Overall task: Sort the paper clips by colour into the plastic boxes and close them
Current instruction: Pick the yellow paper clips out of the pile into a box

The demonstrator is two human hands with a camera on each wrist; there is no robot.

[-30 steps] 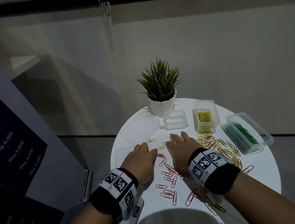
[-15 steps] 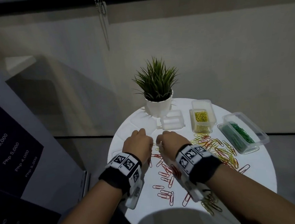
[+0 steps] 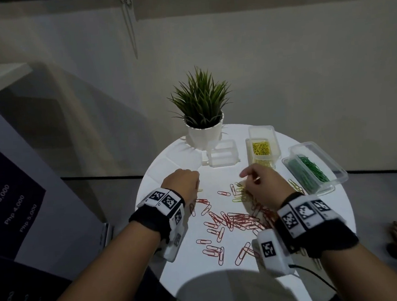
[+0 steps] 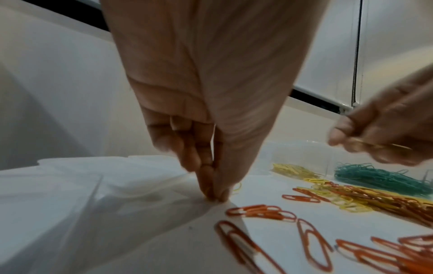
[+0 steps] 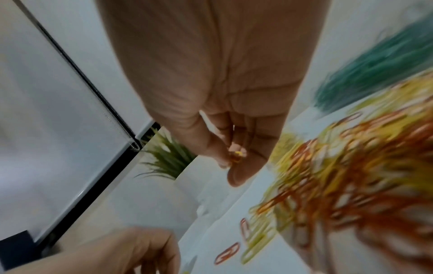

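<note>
Head view: round white table (image 3: 316, 214), smooth and glossy, with thin wire paper clips strewn over its middle.
Red clips (image 3: 234, 221): looped wire, heaped between the two wrists, singles scattered toward the near edge.
Yellow clips (image 3: 240, 194): mixed into the heap's far side, just under the right hand.
Boxes: clear plastic; a tall one (image 3: 261, 150) holds yellow clips, a long flat one (image 3: 311, 174) holds green clips, both lidless; a small closed-looking one (image 3: 221, 156) stands beside the plant pot (image 3: 206, 135).
Left hand (image 4: 211, 129): fingertips (image 4: 215, 194) bunched and pressed to the table at a yellow clip (image 4: 237, 187); whether it grips it cannot be told.
Right hand (image 5: 222, 102): raised above the heap, thumb and fingers pinching something small and yellow (image 5: 237, 153), blurred.
</note>
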